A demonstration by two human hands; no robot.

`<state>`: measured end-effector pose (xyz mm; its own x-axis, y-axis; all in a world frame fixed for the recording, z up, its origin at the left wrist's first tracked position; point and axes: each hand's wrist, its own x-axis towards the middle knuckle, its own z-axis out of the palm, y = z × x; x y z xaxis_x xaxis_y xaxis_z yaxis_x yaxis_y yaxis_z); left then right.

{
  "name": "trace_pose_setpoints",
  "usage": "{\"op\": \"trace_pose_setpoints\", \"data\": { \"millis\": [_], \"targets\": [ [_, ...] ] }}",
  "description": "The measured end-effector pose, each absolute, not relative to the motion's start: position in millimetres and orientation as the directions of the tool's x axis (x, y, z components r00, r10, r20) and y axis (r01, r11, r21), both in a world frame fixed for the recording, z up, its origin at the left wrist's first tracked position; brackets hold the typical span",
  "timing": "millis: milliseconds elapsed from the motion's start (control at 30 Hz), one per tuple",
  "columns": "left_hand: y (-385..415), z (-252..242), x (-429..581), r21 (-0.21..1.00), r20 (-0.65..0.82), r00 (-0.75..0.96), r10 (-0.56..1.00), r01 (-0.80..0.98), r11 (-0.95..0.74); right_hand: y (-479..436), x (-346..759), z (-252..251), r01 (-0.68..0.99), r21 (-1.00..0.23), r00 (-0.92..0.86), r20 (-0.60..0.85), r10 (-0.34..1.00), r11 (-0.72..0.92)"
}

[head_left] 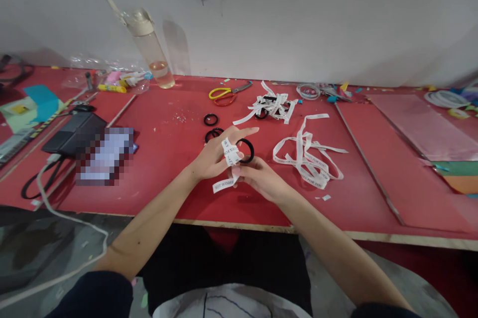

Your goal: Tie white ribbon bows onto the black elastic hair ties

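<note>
A white printed ribbon [232,152] runs across my left hand [214,157] and meets a black hair tie [252,150] between my hands. My left hand is closed around the ribbon, its index finger pointing out to the right. Fingers of my right hand [261,178] pinch the ribbon below the hair tie, and a loose end hangs toward the left. The overlapping fingers hide where ribbon and hair tie join. Just beyond my left hand lie more black hair ties [211,119].
Loose printed ribbon [313,161] lies right of my hands, with a pile of ribbon-tied hair ties [274,106] behind it. Yellow-and-red-handled scissors [227,92] lie farther back. A water bottle [151,51], a black device [76,133] and a blurred phone [108,153] are on the left.
</note>
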<state>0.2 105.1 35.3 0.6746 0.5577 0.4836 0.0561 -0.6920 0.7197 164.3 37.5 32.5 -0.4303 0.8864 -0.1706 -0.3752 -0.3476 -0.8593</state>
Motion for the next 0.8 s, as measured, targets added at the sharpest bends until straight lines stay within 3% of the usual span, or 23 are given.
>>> {"op": "trace_pose_setpoints", "data": {
  "millis": [333, 467, 633, 800],
  "targets": [
    [104, 39, 1, 0.727, 0.475, 0.689, 0.548, 0.044, -0.685, 36, 164, 38, -0.429, -0.860, -0.391, -0.099, 0.915, -0.276],
    [106, 36, 1, 0.723, 0.512, 0.667, 0.541, 0.005, -0.691, 37, 163, 32, -0.437, -0.878, -0.299, -0.061, 0.952, -0.194],
    [104, 35, 4, 0.806, 0.501, 0.622, 0.602, -0.082, -0.586, 37, 163, 26, -0.410, -0.912, -0.196, 0.065, 0.978, -0.021],
    [98, 39, 6, 0.866, 0.445, 0.651, 0.615, -0.136, -0.482, 36, 164, 25, -0.424, -0.906, -0.232, 0.100, 0.968, -0.008]
  ]
}}
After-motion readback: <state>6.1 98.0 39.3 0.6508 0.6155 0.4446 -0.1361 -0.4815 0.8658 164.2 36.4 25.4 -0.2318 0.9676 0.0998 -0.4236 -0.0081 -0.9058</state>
